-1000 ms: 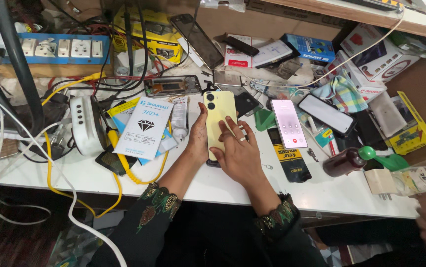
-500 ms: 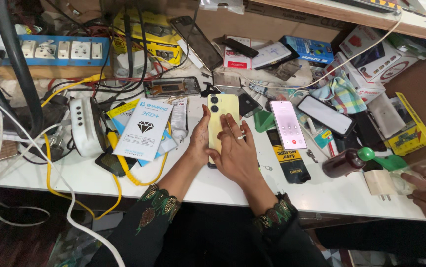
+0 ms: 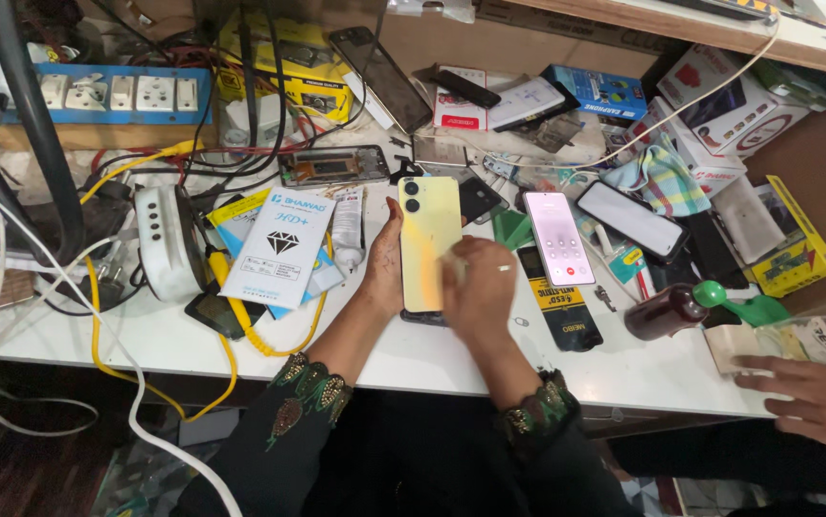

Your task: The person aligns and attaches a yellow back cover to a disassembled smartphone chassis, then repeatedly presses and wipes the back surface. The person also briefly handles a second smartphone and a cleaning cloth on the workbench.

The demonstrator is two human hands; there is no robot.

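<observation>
Your left hand [image 3: 386, 273] braces the left long edge of the yellow phone [image 3: 429, 241], which lies back-up on the white bench [image 3: 145, 340], camera lenses at the far end. Your right hand [image 3: 475, 292] now rests closed over the phone's lower right portion; compared with half a second ago, its fingers have drawn in from a spread, pointing posture and shifted toward the near end. Whether it pinches a cloth or small tool cannot be told; a pale blur shows at the fingertips. Judged from this, work on the back panel has moved from its middle to its lower part.

Room for movement is tight. A white screen-protector packet [image 3: 279, 249] lies just left of your left hand, a lit pink phone [image 3: 558, 237] just right, and a black label strip [image 3: 566, 311] beside your right wrist. The near bench edge runs close under both forearms. Another person's hand [image 3: 815, 397] rests at the far right corner, well apart from yours.
</observation>
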